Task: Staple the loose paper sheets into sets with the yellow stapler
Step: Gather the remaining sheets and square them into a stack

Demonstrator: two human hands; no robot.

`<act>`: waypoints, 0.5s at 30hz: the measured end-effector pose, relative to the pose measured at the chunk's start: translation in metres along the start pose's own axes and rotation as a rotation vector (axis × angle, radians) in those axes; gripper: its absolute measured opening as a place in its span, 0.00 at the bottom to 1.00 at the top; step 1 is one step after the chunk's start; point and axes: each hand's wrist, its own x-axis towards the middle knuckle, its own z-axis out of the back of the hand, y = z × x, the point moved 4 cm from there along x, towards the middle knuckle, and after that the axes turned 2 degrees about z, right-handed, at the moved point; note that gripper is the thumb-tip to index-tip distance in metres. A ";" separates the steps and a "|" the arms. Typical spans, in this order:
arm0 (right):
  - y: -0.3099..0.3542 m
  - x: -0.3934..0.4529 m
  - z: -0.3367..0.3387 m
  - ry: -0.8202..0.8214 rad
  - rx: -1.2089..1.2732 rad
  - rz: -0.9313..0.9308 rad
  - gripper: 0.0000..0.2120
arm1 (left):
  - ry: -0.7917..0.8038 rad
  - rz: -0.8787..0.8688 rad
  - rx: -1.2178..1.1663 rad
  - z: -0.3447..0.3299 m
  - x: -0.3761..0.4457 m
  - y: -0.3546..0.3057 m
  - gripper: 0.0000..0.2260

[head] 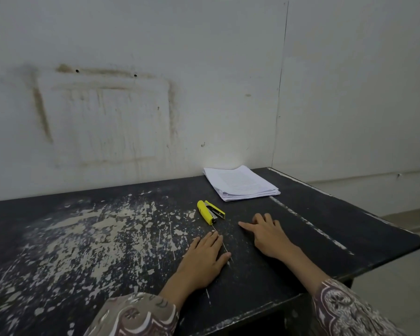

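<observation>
Resting flat on the dark tabletop [301, 243], both hands hold nothing. Left hand [204, 260] lies palm down, fingers [212, 238] straight and together, pointing away from the person, thumb out to the right. Right hand [267, 235] also palm down, fingers loosely spread and relaxed, index finger reaching left.

Yellow stapler [210, 212] lies on its side on the tabletop just beyond both hands, apart from them, lying at a slant, metal staple tray showing on its right side. Paper stack [240, 183] sits farther back and to the right, near the back wall [155, 93], well apart from the hands, printed text on the top sheet, edges slightly fanned.

Tabletop paint is worn and flecked pale on the left half, a pale scratched line on the right. Patterned sleeves [136, 316] cover both forearms. Wall is stained.
</observation>
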 end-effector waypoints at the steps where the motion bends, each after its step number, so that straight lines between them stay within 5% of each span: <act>1: 0.000 0.000 0.000 0.002 -0.009 0.009 0.28 | 0.000 0.000 -0.001 0.000 0.000 0.000 0.26; 10: -0.017 -0.051 -0.001 0.072 0.072 0.079 0.23 | -0.022 -0.021 -0.030 0.003 -0.006 -0.001 0.25; 15: -0.040 -0.099 0.002 0.071 0.193 0.105 0.53 | 0.056 -0.039 -0.091 0.001 -0.016 -0.018 0.26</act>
